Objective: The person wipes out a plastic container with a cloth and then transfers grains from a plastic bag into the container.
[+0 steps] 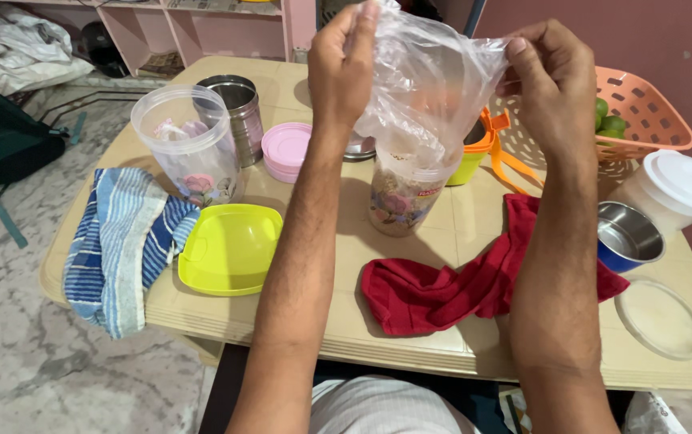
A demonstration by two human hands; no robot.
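Both of my hands hold a clear plastic bag (430,84) up over the table. My left hand (344,60) pinches its left top edge and my right hand (551,76) pinches the right top edge. The bag's lower end hangs into the mouth of a clear flower-printed jar (404,197) that stands upright below it. A red cloth (450,285) lies on the beige table (410,337) under my right forearm.
On the left lie a blue striped towel (121,245), a lime-green lid (229,249), an empty clear jar (189,145), a steel canister (237,112) and a pink lid (285,149). At right are an orange basket (651,112), a white-lidded container (679,189), a blue-and-steel bowl (627,237) and a clear lid (659,317).
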